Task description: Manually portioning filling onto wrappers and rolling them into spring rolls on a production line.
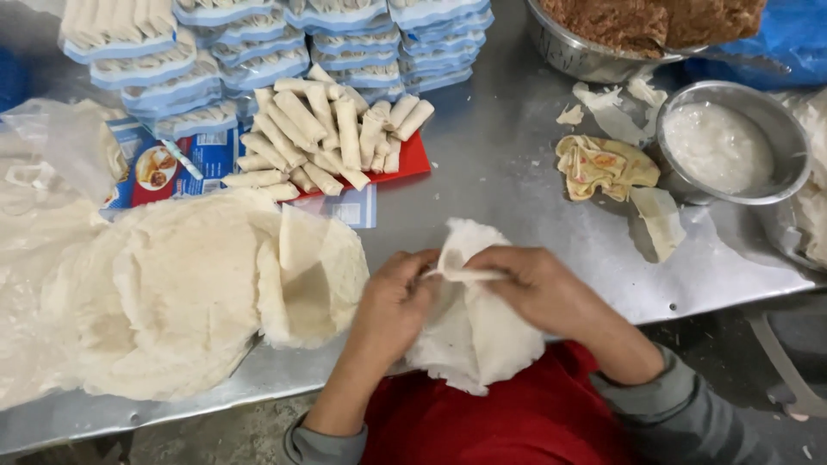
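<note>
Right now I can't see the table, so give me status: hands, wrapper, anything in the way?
Left hand and right hand both pinching one thin wrapper. Nothing blocking.

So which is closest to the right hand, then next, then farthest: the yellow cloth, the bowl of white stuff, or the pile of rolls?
From the right hand, in the head view:
1. Yellow cloth, just above it on the table.
2. Bowl of white stuff, farther up on the right.
3. Pile of rolls, up on the left, on the red board.

Ahead of our hands we see bare metal table point(508, 164), an open lane. The heap of thin white round wrappers point(164, 293) blocks the left; the steel bowl of white paste point(732, 142) and crumpled yellow cloth point(603, 165) block the right.
</note>
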